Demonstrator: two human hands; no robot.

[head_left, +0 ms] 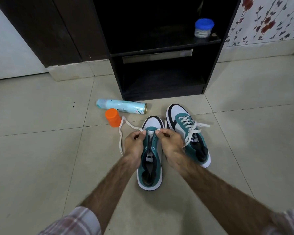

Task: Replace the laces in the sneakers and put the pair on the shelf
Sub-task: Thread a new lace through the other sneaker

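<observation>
- We have our left hand point(134, 141) and right hand point(170, 141) both curled and pinching the flat white lace point(121, 131) over the toe end of the near green-and-white sneaker point(150, 167), which stands on the pale tiled floor point(41, 158).
- This shoe appears to carry the lace only at its lowest eyelets; the upper eyelets show bare, so in our judgement the threading has just begun.
- The other green-and-white sneaker point(187, 133), just beside it on the right, is already laced and tied in a bow, so it serves as our pattern.
- To do this step well, we should first even the two ends: the left run loops far out towards the orange plastic cap point(113, 117), while the right end is hidden behind our fingers, so we cannot tell whether they match.
- We keep the lace flat, not twisted, as each tip goes through, and pull the bar snug across the tongue.
- We then cross alternately, one eyelet row at a time, copying the finished shoe.
- The loose loop could snag the cap or the pale blue spray can point(121, 106) lying beyond it, so we draw the slack in gently.
- The black wooden shelf unit point(159, 53) stands open behind the pair, with a blue-lidded jar point(204, 28) on its upper board.
</observation>
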